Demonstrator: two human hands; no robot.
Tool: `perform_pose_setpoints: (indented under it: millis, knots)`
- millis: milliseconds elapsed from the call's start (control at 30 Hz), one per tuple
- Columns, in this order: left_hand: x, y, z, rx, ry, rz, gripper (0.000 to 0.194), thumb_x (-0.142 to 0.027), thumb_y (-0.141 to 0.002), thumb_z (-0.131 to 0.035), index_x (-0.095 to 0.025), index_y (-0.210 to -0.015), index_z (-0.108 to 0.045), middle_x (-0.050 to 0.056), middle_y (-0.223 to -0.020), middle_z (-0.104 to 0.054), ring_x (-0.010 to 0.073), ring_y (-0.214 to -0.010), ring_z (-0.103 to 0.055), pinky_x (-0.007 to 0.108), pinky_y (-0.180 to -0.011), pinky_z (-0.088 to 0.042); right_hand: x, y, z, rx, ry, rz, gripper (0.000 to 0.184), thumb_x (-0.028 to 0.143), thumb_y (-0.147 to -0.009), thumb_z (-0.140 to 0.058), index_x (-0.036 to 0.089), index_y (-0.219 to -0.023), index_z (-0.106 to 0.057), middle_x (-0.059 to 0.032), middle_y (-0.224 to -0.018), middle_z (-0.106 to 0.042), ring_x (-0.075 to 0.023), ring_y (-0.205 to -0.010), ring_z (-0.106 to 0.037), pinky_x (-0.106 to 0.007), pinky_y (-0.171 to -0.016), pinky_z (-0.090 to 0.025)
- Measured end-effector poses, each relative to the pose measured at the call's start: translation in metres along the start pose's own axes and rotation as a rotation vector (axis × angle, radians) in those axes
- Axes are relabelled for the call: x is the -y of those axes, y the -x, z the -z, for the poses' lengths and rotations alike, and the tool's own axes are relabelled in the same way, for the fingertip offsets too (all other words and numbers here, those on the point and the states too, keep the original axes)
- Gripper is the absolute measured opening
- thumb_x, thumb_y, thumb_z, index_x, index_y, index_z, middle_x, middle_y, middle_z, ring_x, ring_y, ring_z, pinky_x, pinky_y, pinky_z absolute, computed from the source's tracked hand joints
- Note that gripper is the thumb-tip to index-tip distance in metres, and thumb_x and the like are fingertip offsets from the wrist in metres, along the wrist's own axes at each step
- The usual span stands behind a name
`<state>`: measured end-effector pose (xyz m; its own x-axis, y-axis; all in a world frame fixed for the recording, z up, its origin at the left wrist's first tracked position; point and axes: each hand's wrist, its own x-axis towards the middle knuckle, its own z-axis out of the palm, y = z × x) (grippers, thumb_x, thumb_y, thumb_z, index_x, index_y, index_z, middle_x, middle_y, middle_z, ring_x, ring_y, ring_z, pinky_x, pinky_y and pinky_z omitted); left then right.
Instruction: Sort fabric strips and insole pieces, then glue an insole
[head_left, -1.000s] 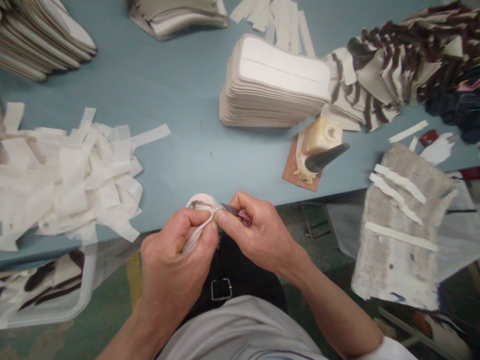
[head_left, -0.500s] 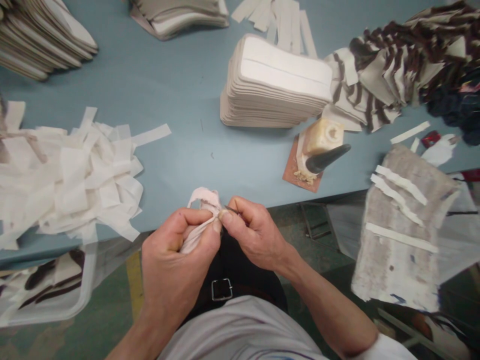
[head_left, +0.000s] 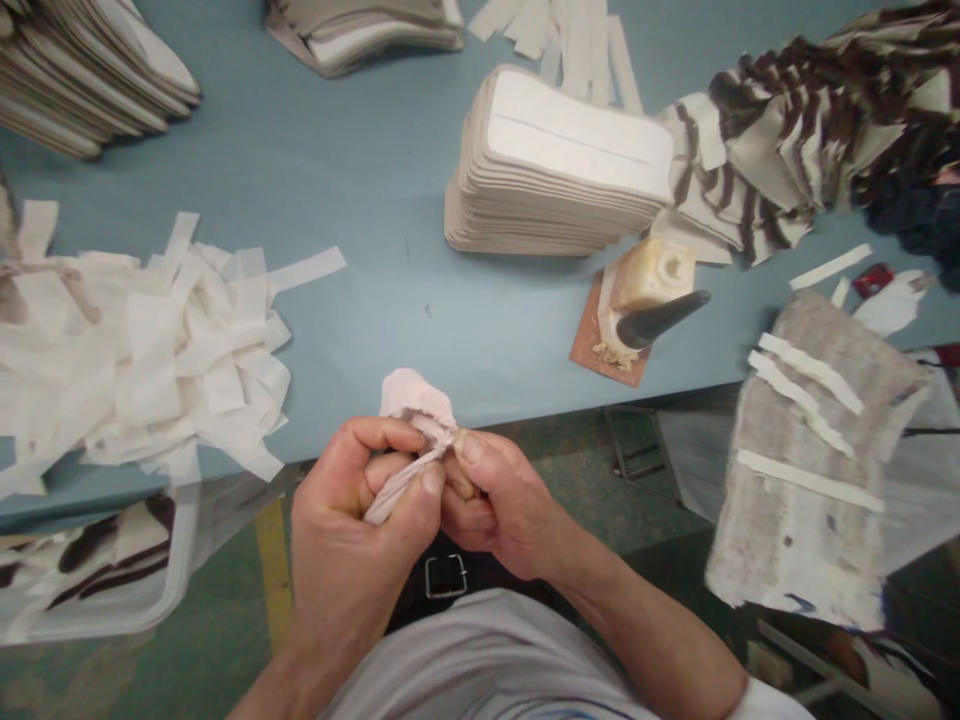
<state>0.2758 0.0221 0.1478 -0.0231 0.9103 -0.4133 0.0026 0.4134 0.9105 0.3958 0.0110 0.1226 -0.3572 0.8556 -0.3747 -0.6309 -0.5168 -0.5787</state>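
Both my hands meet over the near edge of the blue table (head_left: 375,180). My left hand (head_left: 360,520) is closed around a small pale pink fabric piece (head_left: 416,400), pinching its folded lower end between thumb and fingers. My right hand (head_left: 495,500) is curled tight against it, fingertips pinching the same piece at its top. A thin tool seen earlier in the right hand is hidden inside the fist.
White strips (head_left: 142,350) are heaped at the left. Beige stacked pieces (head_left: 555,170) stand at centre back, more stacks at far left (head_left: 90,70). A waxy block with a dark cone (head_left: 645,300) sits on a brown pad. Striped pieces (head_left: 810,130) lie right.
The pink piece has been turned and pushed up between the fingers. My right hand has curled in closer to the left, and the thin tool and its pink handle no longer show.
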Motion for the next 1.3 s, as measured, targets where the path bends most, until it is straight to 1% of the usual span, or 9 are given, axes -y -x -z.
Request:
perform_pose_setpoints:
  millis: [133,333,433,533,633,767,933,1100,1300]
  knots:
    - [-0.004,0.003,0.000,-0.122,-0.182,-0.166,0.010,-0.024,-0.083,-0.074,-0.025,-0.090,-0.068,-0.011,-0.061,-0.070,0.0039,-0.049,-0.059,0.010,-0.051,-0.044,0.004,-0.001,0.001,0.000,-0.051,-0.130,0.060,0.071,-0.091,-0.062,0.024,-0.065,-0.033,0.0144,-0.049,-0.021,-0.0038,-0.040,-0.010,-0.017,-0.035,-0.013]
    - [-0.003,-0.015,0.016,0.045,-0.541,-0.435,0.008,-0.022,-0.088,-0.068,-0.026,-0.092,-0.073,-0.010,-0.071,-0.077,0.0045,-0.052,-0.064,0.011,-0.056,-0.048,0.006,-0.003,0.014,-0.014,0.117,-0.108,0.058,0.067,-0.096,-0.058,0.024,-0.065,-0.036,0.0131,-0.051,-0.023,-0.0045,-0.042,-0.013,-0.018,-0.036,-0.014]
    - [-0.013,-0.023,0.018,0.088,-0.569,-0.431,0.008,-0.024,-0.086,-0.066,-0.026,-0.087,-0.074,-0.008,-0.080,-0.080,0.0064,-0.064,-0.071,0.011,-0.063,-0.052,0.007,-0.004,0.016,-0.013,0.158,-0.086,0.055,0.065,-0.098,-0.056,0.024,-0.066,-0.037,0.0127,-0.052,-0.024,-0.0048,-0.043,-0.013,-0.018,-0.036,-0.015]
    - [-0.022,-0.027,0.018,0.149,-0.516,-0.329,0.009,-0.027,-0.082,-0.065,-0.026,-0.080,-0.074,-0.009,-0.073,-0.076,0.0077,-0.060,-0.068,0.011,-0.057,-0.051,0.008,-0.006,0.012,-0.017,0.187,-0.061,0.054,0.064,-0.098,-0.057,0.024,-0.067,-0.038,0.0121,-0.052,-0.026,-0.0050,-0.043,-0.016,-0.019,-0.038,-0.016]
    - [-0.022,-0.029,0.020,0.143,-0.507,-0.254,0.011,-0.031,-0.081,-0.066,-0.025,-0.076,-0.074,-0.008,-0.069,-0.074,0.0087,-0.055,-0.064,0.013,-0.051,-0.048,0.010,-0.006,0.008,-0.028,0.231,-0.032,0.054,0.064,-0.097,-0.058,0.023,-0.067,-0.038,0.0113,-0.054,-0.028,-0.0052,-0.045,-0.018,-0.020,-0.039,-0.017]
    - [-0.019,-0.028,0.021,0.119,-0.499,-0.248,0.011,-0.030,-0.081,-0.066,-0.025,-0.076,-0.075,-0.008,-0.069,-0.072,0.0083,-0.057,-0.063,0.012,-0.054,-0.048,0.013,-0.006,0.005,-0.055,0.287,-0.001,0.053,0.063,-0.097,-0.059,0.023,-0.068,-0.040,0.0104,-0.056,-0.030,-0.0054,-0.047,-0.020,-0.020,-0.041,-0.018]
    - [-0.026,-0.029,0.016,0.178,-0.531,-0.242,0.015,-0.027,-0.078,-0.064,-0.023,-0.066,-0.072,-0.008,-0.054,-0.065,0.0081,-0.048,-0.057,0.013,-0.047,-0.045,0.015,-0.004,0.006,-0.031,0.194,-0.100,0.056,0.066,-0.096,-0.058,0.024,-0.065,-0.037,0.0118,-0.053,-0.027,-0.0048,-0.044,-0.015,-0.019,-0.038,-0.015]
    - [-0.029,-0.030,0.016,0.172,-0.615,-0.353,0.020,-0.023,-0.081,-0.060,-0.023,-0.062,-0.066,-0.008,-0.053,-0.063,0.0078,-0.046,-0.056,0.015,-0.048,-0.044,0.013,-0.005,0.004,-0.040,0.119,-0.159,0.057,0.068,-0.093,-0.059,0.024,-0.066,-0.037,0.0128,-0.053,-0.024,-0.0046,-0.043,-0.013,-0.018,-0.037,-0.014]
    - [-0.015,-0.023,0.019,0.032,-0.824,-0.616,0.007,-0.023,-0.089,-0.066,-0.025,-0.086,-0.072,-0.006,-0.075,-0.077,0.0097,-0.055,-0.066,0.020,-0.059,-0.050,0.013,-0.008,0.003,-0.076,0.177,-0.117,0.055,0.067,-0.093,-0.060,0.024,-0.068,-0.036,0.0127,-0.054,-0.024,-0.0049,-0.045,-0.014,-0.018,-0.039,-0.016]
